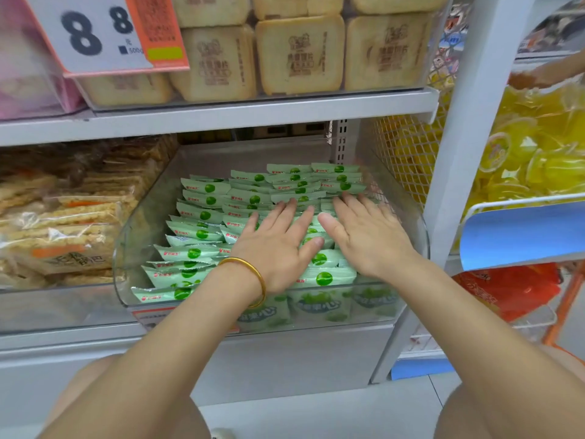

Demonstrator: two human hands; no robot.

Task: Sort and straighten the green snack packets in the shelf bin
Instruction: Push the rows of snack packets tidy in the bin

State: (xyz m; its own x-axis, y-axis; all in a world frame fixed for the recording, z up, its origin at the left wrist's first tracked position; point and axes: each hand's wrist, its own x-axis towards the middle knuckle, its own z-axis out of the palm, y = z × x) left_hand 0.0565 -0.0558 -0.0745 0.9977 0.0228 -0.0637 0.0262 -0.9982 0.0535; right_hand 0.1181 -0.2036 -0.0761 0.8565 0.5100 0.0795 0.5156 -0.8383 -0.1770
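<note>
Several pale green snack packets [202, 213] with green dots lie in overlapping rows inside a clear plastic shelf bin [126, 248]. My left hand [275, 245], with a gold bangle on the wrist, lies flat with straight fingers on the packets in the middle of the bin. My right hand [364, 236] lies flat beside it on the packets at the right, fingers spread and pointing to the back. Both hands cover the packets under them. More green packets stand upright behind the bin's front wall.
A bin of beige rice crackers [63, 223] stands to the left. Square toast-like snacks [297, 52] fill the shelf above, beside a price sign [95, 33]. Yellow jelly cups [531, 147] sit in a rack to the right, behind a white upright post [459, 153].
</note>
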